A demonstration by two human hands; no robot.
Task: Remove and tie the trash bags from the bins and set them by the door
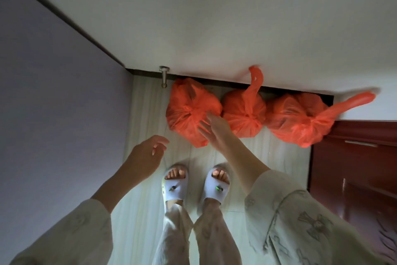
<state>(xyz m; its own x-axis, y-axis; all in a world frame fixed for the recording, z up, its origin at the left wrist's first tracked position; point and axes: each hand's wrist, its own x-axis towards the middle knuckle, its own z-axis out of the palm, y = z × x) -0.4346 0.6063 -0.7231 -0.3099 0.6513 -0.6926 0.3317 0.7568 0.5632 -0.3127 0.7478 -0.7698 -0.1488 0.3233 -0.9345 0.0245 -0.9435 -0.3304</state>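
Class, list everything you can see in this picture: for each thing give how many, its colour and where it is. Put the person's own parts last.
Trash bags: three, orange, tied, in a row on the floor against the wall: left bag, middle bag, right bag.
Door stopper: one, silver, at the wall's foot, left of the bags.
Cabinet: one, dark red, right.
Floor: pale.
Slippers: two, white, on the feet.
Sleeves: two, cream, patterned.
Hands: left hand open, holding nothing; right hand open, at the left bag.
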